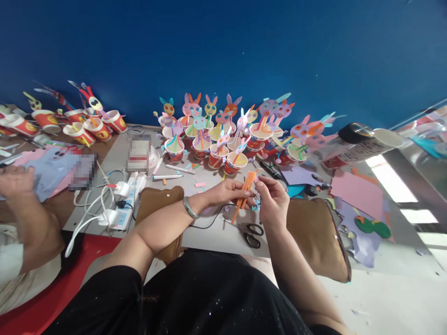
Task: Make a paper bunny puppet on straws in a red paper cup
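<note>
My left hand (230, 192), with a bangle at the wrist, is closed around a bundle of orange paper strips (249, 180) that slants down toward the table. Close by on the right, the fingertips of my right hand (274, 199) are pinched together beside the strips' upper end. What they hold, if anything, is too small to make out. Below both hands lie black-handled scissors (252, 236), blades pointing left. Just beyond stand several paper cups (236, 163) with rabbit-like paper figures (199, 122) rising from them.
A white power strip (130, 202) with cables lies left. Brown cushions (310, 235) flank my arms. Markers (167, 177) and scraps cover the table. At right are pink paper (356, 193) and a bottle (356, 135). A co-worker's arm (31, 214) rests at far left.
</note>
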Tool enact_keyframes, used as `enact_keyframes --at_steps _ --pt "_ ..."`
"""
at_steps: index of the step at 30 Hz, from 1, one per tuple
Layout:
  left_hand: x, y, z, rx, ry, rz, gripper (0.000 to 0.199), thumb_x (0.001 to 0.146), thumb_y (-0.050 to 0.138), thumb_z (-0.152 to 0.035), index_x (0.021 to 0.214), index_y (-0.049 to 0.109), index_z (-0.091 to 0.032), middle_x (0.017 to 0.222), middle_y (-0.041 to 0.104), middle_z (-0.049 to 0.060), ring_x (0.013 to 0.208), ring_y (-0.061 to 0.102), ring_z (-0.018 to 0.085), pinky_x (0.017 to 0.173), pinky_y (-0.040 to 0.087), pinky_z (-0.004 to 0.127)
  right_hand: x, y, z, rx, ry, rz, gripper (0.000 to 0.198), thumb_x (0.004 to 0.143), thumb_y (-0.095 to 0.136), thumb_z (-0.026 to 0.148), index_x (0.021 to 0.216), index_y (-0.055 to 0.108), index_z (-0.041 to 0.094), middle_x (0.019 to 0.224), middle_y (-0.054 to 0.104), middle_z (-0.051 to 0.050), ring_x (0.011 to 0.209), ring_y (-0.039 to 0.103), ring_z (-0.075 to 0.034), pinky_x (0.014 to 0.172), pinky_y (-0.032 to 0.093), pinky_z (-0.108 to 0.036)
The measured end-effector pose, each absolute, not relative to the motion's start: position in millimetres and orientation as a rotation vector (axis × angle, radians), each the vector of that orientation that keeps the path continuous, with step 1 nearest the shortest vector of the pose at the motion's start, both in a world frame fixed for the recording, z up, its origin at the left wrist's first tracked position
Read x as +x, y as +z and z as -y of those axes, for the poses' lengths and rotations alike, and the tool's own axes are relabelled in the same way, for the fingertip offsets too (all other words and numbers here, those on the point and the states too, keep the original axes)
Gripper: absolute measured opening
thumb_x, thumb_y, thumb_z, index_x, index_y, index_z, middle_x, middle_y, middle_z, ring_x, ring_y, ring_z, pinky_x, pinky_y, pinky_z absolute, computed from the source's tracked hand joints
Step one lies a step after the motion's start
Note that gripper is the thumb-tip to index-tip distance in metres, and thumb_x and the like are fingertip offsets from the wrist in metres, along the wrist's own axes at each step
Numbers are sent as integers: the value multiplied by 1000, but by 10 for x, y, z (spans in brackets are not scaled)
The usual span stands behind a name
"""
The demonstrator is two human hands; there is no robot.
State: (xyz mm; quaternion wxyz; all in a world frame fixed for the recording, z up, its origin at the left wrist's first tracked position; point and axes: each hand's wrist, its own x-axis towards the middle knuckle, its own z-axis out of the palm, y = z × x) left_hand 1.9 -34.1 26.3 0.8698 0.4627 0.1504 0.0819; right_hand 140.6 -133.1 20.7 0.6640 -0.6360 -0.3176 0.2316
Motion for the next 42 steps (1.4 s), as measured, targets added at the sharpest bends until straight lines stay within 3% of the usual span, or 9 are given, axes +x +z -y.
enact_keyframes --at_steps 3,7,12,15,22,27,30,42 --pt "21 278 346 991 164 -314 58 62 91 -54 93 73 -9 84 77 10 69 72 15 71 56 28 1376 205 1319 -1409 657 700 37 82 75 52 104 73 22 91 73 -4 75 64 -16 67 52 -29" --pt "22 294 351 989 170 -323 58 62 91 -54 93 73 -9 83 76 10 71 72 15 72 57 29 1345 216 1283 -1384 582 627 34 81 78 51 98 72 22 90 71 -2 76 63 -14 68 50 -26" --pt "22 289 346 977 173 -336 59 60 92 -53 93 73 -9 84 76 10 71 73 15 73 57 29 1325 238 1285 -1321 746 632 35 81 75 56 89 68 23 77 63 1 58 53 -11 51 42 -25" --pt "35 269 346 982 174 -338 59 59 92 -55 91 72 -9 82 76 9 70 72 15 73 57 30 1332 236 1310 -1325 670 678 32 77 80 51 83 66 23 80 65 0 61 55 -12 53 45 -26" --pt "54 238 357 970 190 -352 59 59 93 -53 91 72 -8 83 76 10 71 72 16 75 57 31 1341 291 1290 -1243 646 684 30 84 73 52 80 62 24 75 62 0 69 59 -14 64 51 -28" --pt "37 243 370 980 161 -311 58 60 92 -54 93 73 -9 82 77 10 68 72 16 73 57 31 1377 296 1243 -1227 976 531 39 73 82 55 81 64 22 69 60 2 51 49 -9 42 39 -23" --pt "34 232 376 998 151 -278 56 62 91 -54 93 74 -9 81 77 10 68 72 16 71 57 30 1380 292 1242 -1213 1067 508 42 68 85 57 81 66 21 61 56 5 44 41 -7 36 32 -21" --pt "25 174 359 1120 115 -272 58 64 88 -60 87 74 -8 83 77 11 72 72 16 73 57 29 1447 251 1237 -1328 818 769 43 69 88 51 67 59 20 65 59 2 55 48 -9 47 37 -21"
